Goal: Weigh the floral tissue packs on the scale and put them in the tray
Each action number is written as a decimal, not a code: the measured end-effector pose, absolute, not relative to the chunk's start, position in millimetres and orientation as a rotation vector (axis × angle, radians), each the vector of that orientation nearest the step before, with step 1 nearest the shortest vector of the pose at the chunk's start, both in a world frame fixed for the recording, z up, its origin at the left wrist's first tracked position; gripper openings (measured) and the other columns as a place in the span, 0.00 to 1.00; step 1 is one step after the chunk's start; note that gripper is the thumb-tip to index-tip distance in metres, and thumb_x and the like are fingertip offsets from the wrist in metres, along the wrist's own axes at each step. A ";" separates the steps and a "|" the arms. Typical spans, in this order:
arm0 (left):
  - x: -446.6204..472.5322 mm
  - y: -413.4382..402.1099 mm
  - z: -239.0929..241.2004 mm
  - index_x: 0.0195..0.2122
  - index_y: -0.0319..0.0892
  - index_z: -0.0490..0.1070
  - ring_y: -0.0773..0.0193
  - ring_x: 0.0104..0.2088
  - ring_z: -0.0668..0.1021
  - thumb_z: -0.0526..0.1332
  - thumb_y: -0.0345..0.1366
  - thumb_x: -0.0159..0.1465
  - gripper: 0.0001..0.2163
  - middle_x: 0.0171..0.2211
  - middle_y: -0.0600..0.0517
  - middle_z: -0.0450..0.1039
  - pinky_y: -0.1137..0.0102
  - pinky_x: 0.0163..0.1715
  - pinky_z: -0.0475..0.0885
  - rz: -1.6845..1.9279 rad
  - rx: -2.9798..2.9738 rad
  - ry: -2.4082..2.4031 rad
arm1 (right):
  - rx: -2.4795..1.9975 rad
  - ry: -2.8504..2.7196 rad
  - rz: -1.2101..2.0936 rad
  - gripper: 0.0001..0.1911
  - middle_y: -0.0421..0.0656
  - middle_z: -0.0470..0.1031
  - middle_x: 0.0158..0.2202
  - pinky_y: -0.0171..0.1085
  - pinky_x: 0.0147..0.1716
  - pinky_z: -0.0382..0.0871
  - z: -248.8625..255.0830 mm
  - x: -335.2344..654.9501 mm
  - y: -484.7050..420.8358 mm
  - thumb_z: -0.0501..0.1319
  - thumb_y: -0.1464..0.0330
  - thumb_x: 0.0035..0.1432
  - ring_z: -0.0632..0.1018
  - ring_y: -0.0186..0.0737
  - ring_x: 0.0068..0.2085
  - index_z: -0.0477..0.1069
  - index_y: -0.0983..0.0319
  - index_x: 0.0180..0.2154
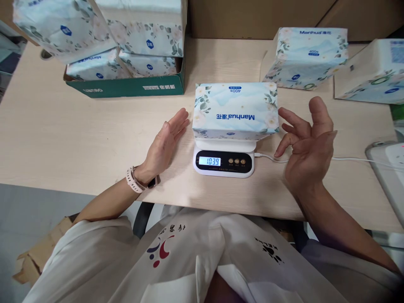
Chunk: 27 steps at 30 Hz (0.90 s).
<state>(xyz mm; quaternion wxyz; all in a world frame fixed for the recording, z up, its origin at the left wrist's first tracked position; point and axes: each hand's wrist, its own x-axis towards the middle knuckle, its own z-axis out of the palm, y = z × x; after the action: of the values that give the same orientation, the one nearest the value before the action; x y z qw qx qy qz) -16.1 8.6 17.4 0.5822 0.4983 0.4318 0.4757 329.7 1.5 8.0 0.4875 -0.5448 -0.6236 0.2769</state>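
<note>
Tissue pack (235,110), pale blue soft plastic wrap with floral print, lies flat on a white digital scale (224,162) at mid-table, printed side up. The lit display reads 1039.

Left to right:
- An open dark green cardboard box (126,87) sits far left at the back, stuffed with same-print packs, one more tilted over its left rim.
- A light wood-grain table (63,134) is under everything.
- The left hand (164,145) has a pink watch strap (134,181) on the wrist. It is flat and spread open, palm facing the pack's left end, fingertips just beside it, holding nothing. Cannot tell if it touches.
- The pack on the scale comes next.
- A thin white cable (267,156) runs from the scale's right side off to the right.
- The right hand (307,147) is raised over the cable, open with fingers loosely curled and empty. It is near the pack's right end but apart from it.
- Behind it a second tissue pack (309,57) stands on the table.
- A third tissue pack (372,71) is at far right.
- A white power strip (389,162) sits at the right edge.
</note>
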 end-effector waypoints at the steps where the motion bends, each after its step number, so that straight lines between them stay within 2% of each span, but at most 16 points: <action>1: -16.1 8.6 17.3 0.70 0.56 0.77 0.42 0.84 0.60 0.58 0.71 0.73 0.34 0.79 0.56 0.67 0.43 0.84 0.59 1.111 1.161 1.008 | -1.327 -1.518 0.670 0.37 0.43 0.80 0.70 0.73 0.69 0.72 8.5 329.5 1.5 0.35 0.39 0.76 0.77 0.36 0.23 0.60 0.36 0.76; 6: -17.0 9.0 15.3 0.69 0.56 0.77 0.42 0.81 0.67 0.58 0.72 0.72 0.34 0.78 0.55 0.68 0.45 0.82 0.62 1.122 1.142 1.006 | -1.276 -1.531 0.658 0.36 0.45 0.81 0.70 0.74 0.66 0.74 9.6 329.0 1.5 0.35 0.41 0.77 0.78 0.36 0.23 0.62 0.36 0.76; 11: -16.7 8.5 15.5 0.69 0.56 0.78 0.41 0.80 0.69 0.58 0.71 0.73 0.34 0.77 0.53 0.70 0.43 0.82 0.63 1.130 1.126 1.013 | -1.225 -1.513 0.635 0.35 0.44 0.82 0.68 0.73 0.60 0.79 6.6 329.8 2.8 0.36 0.43 0.78 0.84 0.41 0.27 0.64 0.35 0.75; 13: -16.3 8.3 16.4 0.69 0.55 0.78 0.40 0.80 0.69 0.57 0.71 0.73 0.34 0.77 0.52 0.71 0.42 0.82 0.62 1.133 1.124 1.015 | -1.200 -1.490 0.614 0.34 0.44 0.83 0.67 0.73 0.60 0.79 4.9 329.3 4.5 0.37 0.45 0.78 0.89 0.47 0.36 0.68 0.36 0.73; 15: -15.8 8.4 17.3 0.69 0.54 0.77 0.39 0.80 0.68 0.57 0.71 0.73 0.35 0.77 0.51 0.70 0.42 0.82 0.62 1.134 1.122 1.020 | -1.170 -1.456 0.610 0.35 0.45 0.83 0.67 0.73 0.60 0.80 3.3 328.1 6.4 0.38 0.46 0.79 0.91 0.55 0.48 0.73 0.39 0.71; 18: -15.1 8.7 19.0 0.70 0.54 0.76 0.39 0.82 0.65 0.56 0.72 0.73 0.36 0.79 0.51 0.68 0.41 0.82 0.62 1.127 1.125 1.029 | -1.112 -1.430 0.608 0.35 0.47 0.84 0.66 0.70 0.62 0.81 0.9 327.2 7.9 0.40 0.45 0.79 0.86 0.61 0.65 0.78 0.45 0.67; 20: -14.5 8.6 20.1 0.71 0.54 0.75 0.39 0.83 0.61 0.55 0.73 0.73 0.37 0.80 0.51 0.65 0.41 0.82 0.60 1.113 1.136 1.029 | -1.108 -1.465 0.607 0.36 0.47 0.83 0.67 0.70 0.68 0.78 -1.8 328.6 7.1 0.40 0.44 0.79 0.81 0.60 0.72 0.77 0.46 0.69; 23: -13.4 7.4 20.1 0.75 0.55 0.71 0.42 0.86 0.53 0.53 0.73 0.74 0.39 0.84 0.54 0.56 0.42 0.85 0.53 1.074 1.167 1.008 | -1.166 -1.597 0.655 0.35 0.41 0.75 0.75 0.70 0.80 0.62 -6.9 333.4 4.3 0.41 0.43 0.80 0.72 0.57 0.79 0.68 0.42 0.75; 27: -14.0 4.4 13.1 0.79 0.61 0.63 0.48 0.87 0.45 0.51 0.73 0.74 0.38 0.86 0.60 0.44 0.46 0.87 0.45 1.034 1.199 0.968 | -1.248 -1.751 0.712 0.35 0.37 0.64 0.82 0.77 0.82 0.47 -9.5 335.4 2.1 0.41 0.39 0.78 0.62 0.58 0.83 0.51 0.32 0.81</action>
<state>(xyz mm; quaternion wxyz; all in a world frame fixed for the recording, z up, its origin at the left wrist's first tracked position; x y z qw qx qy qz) -14.0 4.4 13.1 0.5995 0.5173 0.4175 0.4458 335.4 2.1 -9.5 0.4242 -0.4989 -0.7001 0.2847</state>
